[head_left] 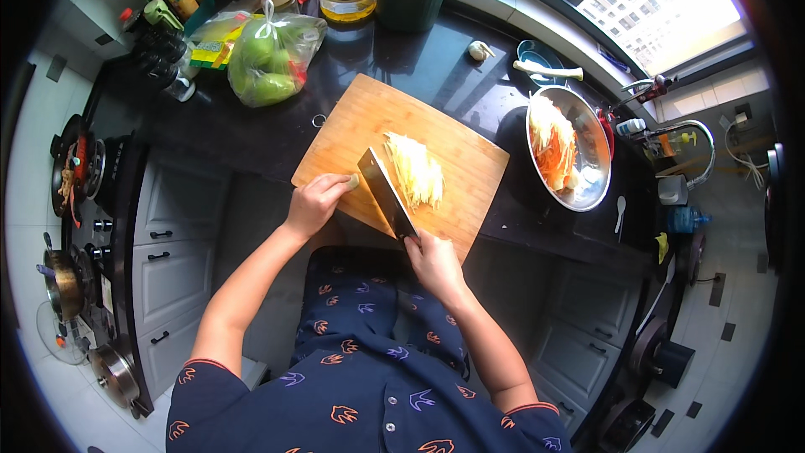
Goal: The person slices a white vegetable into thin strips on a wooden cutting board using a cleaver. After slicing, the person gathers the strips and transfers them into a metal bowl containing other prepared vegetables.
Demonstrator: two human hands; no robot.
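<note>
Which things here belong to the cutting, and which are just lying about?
In use:
broad dark knife, in right hand
small greenish piece, in left hand
rectangular wooden cutting board
thin pale yellow strips
round silver bowl of orange and pale shreds, probably

Probably lying about:
white garlic bulb
clear plastic bag of green produce
small white spoon

Holding broad dark-bladed cleaver [386, 191] in right hand [435, 262], beside pale-yellow shreds [414, 172] on rectangular wooden cutting board [360, 109]; pinching small greenish piece [354, 181] in left hand [317, 205].
</note>
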